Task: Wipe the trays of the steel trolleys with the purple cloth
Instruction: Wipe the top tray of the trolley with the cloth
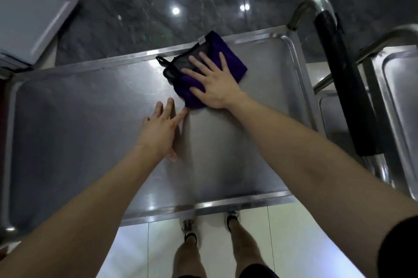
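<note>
The top tray (79,124) of a steel trolley fills the middle of the view. A folded purple cloth (230,61) with a black mesh side and a loop lies on the tray near its far rim, right of centre. My right hand (214,81) presses flat on the cloth with fingers spread. My left hand (160,128) rests flat on the bare steel just left of the cloth, and its fingertips touch the cloth's near corner.
The trolley's steel handle (314,4) with a black grip (346,78) rises at the right. A second steel trolley tray (402,87) stands beyond it. A white cabinet (31,6) is at the far left. Dark marble floor lies past the tray.
</note>
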Motion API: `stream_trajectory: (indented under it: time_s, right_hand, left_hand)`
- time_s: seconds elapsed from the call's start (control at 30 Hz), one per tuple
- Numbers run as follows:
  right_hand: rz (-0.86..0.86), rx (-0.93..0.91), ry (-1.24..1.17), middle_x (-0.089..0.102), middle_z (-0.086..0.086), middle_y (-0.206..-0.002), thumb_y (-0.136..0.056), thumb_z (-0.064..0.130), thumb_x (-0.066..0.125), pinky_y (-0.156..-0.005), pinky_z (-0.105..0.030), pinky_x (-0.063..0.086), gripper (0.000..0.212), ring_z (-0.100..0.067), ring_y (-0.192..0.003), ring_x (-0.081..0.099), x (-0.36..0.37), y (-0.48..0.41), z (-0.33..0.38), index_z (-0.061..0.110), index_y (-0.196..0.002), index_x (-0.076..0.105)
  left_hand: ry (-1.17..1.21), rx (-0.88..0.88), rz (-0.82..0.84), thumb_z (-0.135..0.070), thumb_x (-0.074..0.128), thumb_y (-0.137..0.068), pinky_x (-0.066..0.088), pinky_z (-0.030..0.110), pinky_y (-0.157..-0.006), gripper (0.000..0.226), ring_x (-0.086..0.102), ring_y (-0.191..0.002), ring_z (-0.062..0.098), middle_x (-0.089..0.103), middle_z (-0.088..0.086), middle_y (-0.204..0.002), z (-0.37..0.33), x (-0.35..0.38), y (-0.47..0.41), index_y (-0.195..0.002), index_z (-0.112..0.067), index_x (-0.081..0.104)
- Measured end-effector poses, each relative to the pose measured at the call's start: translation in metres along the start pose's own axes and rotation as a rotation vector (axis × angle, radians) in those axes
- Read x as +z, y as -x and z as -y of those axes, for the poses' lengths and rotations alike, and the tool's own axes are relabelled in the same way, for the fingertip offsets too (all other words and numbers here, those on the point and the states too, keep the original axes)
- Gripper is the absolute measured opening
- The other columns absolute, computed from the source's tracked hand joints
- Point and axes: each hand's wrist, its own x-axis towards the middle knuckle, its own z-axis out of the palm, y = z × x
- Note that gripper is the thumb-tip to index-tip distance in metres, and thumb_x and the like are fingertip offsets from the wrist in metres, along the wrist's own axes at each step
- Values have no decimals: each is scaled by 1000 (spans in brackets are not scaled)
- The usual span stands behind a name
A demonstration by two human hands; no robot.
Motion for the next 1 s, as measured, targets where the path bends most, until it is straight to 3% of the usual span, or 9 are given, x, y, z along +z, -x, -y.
stream_trajectory:
  time_s: [0.13, 0.2, 0.3, 0.5, 0.6, 0.7, 0.83, 1.0]
  right_hand:
    - [-76, 377, -49, 4, 6, -183, -104, 68, 30, -130, -67, -7, 71, -23, -168, -3, -13, 28, -79, 47, -170, 21]
    - [-96, 510, -44, 4, 3, -183, -103, 68, 27, -130, -68, -5, 72, -26, -168, -1, -12, 60, -108, 45, -171, 19]
    - [-130, 546, -31, 9, -2, -183, -105, 66, 29, -130, -69, -3, 72, -30, -168, 3, 11, 125, -96, 39, -171, 23]
    - [-92, 436, 0, -3, -4, -183, -108, 64, 36, -127, -75, 5, 73, -31, -168, -7, 64, 282, 4, 36, -173, 19]
    - [-62, 332, -24, -4, -7, -183, -106, 67, 37, -126, -77, 3, 76, -33, -168, -10, 76, 279, 68, 36, -173, 19]
    - [1, 51, 2, -3, -7, -183, -107, 69, 33, -126, -76, 0, 75, -33, -167, -13, 79, 244, 110, 37, -173, 18]
    - [-13, -129, 21, 2, 0, -183, -106, 72, 35, -129, -70, -1, 75, -27, -168, -11, 74, 230, 85, 41, -172, 19]
    - [-40, -50, 5, 8, 5, -183, -97, 86, 39, -130, -70, 0, 82, -24, -169, -6, 59, 210, 35, 48, -169, 27]
  left_hand:
    - [-38, 73, 17, -67, 97, -61, 25, 58, -131, 152, -11, -166, 44, -18, 13, -180, 4, 4, -6, -175, -33, 1]
    - [-25, 56, 5, -65, 98, -59, 28, 58, -130, 158, -7, -166, 46, -16, 16, -180, 4, 4, -7, -174, -35, -6]
    - [8, 48, -15, -63, 101, -56, 31, 58, -128, 165, -4, -165, 46, -14, 19, -179, 4, 2, -8, -171, -38, -15]
    - [58, 42, -68, -53, 107, -46, 49, 65, -113, 167, 9, -163, 41, -3, 11, -180, 2, -4, -4, -170, -46, -4]
    - [75, 33, -108, -53, 108, -45, 53, 65, -107, 166, 12, -162, 38, 1, 8, -179, 2, -1, -3, -171, -46, -1]
    - [144, -17, -175, -41, 105, -59, 50, 64, -111, 153, 11, -165, 34, 4, 8, -181, 4, 0, 3, -171, -45, 1]
    - [415, -292, -271, -63, 103, -52, 25, 62, -129, 158, 5, -166, 41, 4, 15, -180, 14, 27, 40, -172, -38, 4]
    - [539, -401, -71, -70, 101, -46, 21, 69, -129, 158, 0, -168, 36, 0, 7, -183, 42, 67, 85, -173, -42, 10]
